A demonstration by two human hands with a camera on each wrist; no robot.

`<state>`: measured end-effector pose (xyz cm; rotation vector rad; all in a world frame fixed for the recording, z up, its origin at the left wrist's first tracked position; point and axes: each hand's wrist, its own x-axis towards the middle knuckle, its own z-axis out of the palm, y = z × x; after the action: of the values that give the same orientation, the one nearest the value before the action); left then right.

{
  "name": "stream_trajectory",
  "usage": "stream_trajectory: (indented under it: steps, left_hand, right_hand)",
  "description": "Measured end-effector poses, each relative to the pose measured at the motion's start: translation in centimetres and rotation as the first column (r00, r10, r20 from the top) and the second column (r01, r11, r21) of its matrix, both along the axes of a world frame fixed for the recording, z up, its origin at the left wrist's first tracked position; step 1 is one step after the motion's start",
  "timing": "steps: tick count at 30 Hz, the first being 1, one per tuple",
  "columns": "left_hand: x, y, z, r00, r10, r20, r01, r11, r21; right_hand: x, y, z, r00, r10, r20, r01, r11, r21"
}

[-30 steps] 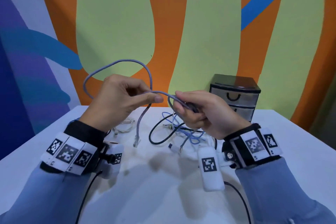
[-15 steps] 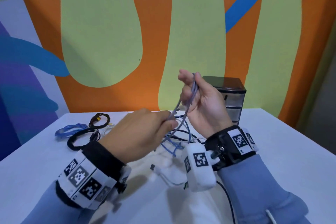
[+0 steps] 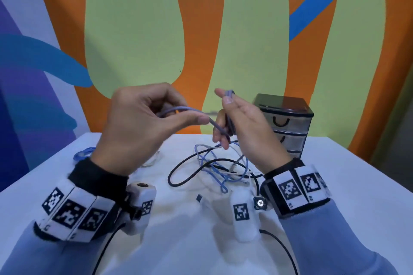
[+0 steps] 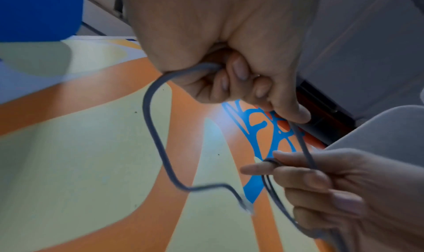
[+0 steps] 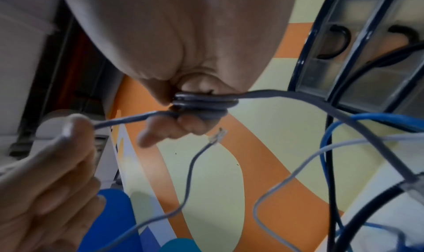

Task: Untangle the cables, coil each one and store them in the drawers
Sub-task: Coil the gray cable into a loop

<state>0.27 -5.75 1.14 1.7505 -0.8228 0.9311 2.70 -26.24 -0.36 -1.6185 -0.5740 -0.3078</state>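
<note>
A grey-lilac network cable (image 3: 190, 109) (image 4: 158, 141) (image 5: 204, 101) runs between both hands, raised above the table. My left hand (image 3: 143, 127) (image 4: 229, 70) pinches it between thumb and curled fingers; its free end with a clear plug (image 4: 245, 207) (image 5: 218, 134) dangles. My right hand (image 3: 237, 123) (image 5: 183, 85) holds several turns of the cable wound round its fingers. Below them a tangle of blue, white and black cables (image 3: 223, 167) lies on the white table (image 3: 335, 185). The small drawer unit (image 3: 286, 123) stands at the back right, its drawers closed.
A coiled blue cable (image 3: 83, 153) lies at the table's far left. A loose white cable end with a dark plug (image 3: 200, 198) lies near the front. The painted wall (image 3: 201, 29) rises right behind the table. Wrist camera leads trail off the near edge.
My left hand has risen from near the table to the level of the right hand and drawn the cable out to the left. The right hand stays raised with the turns round its fingers.
</note>
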Motion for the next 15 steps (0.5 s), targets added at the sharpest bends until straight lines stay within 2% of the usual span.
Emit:
stream_trajectory:
  steps: [3,5,7,11,15]
  left_hand:
    - [0.3,1.1,0.5,0.984,0.145,0.099,-0.142,0.989,-0.039]
    - [1.0,2.2,0.7,0.972,0.211,0.104,-0.191,0.966,-0.171]
    - [1.5,2.9,0.8,0.961,0.257,0.103,-0.228,0.946,-0.232]
    - [2.5,3.1,0.1,0.930,0.346,0.123,-0.331,0.935,-0.129]
    - [3.0,2.6,-0.4,0.923,0.378,0.075,-0.369,0.923,-0.107]
  right_hand:
    - [0.0,0.5,-0.3,0.998,0.053,-0.023,-0.055,0.992,-0.117]
    - [-0.2,0.7,-0.3,0.977,0.184,-0.106,-0.195,0.975,-0.108]
    - [-0.5,0.8,-0.2,0.937,0.301,-0.180,-0.315,0.947,-0.058]
    - [-0.8,0.9,-0.2,0.851,0.450,-0.269,-0.472,0.881,-0.020]
    - [-0.8,1.2,-0.3,0.805,0.511,-0.302,-0.509,0.856,0.091]
